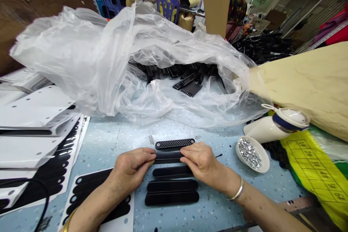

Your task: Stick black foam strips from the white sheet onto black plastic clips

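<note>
A flat black strip with rounded ends (168,156) lies across the middle, pinched at both ends. My left hand (136,165) is closed on its left end, thumb and fingers together. Its right end is between the thumb and fingers of my right hand (202,161). Just beyond it rests a black bar with a lattice face (174,144) and a small metal ring at each end. Nearer to me, a separate black strip (171,172) lies by my right hand, and two more smooth black strips (172,186) lie side by side below it.
A large clear plastic bag (108,61) holding black plastic parts (187,83) spans the back. At right are a bowl of small shiny metal pieces (248,154) and a white bottle (265,129). Sheets with black strips (104,174) lie at left. Two people sit farther back.
</note>
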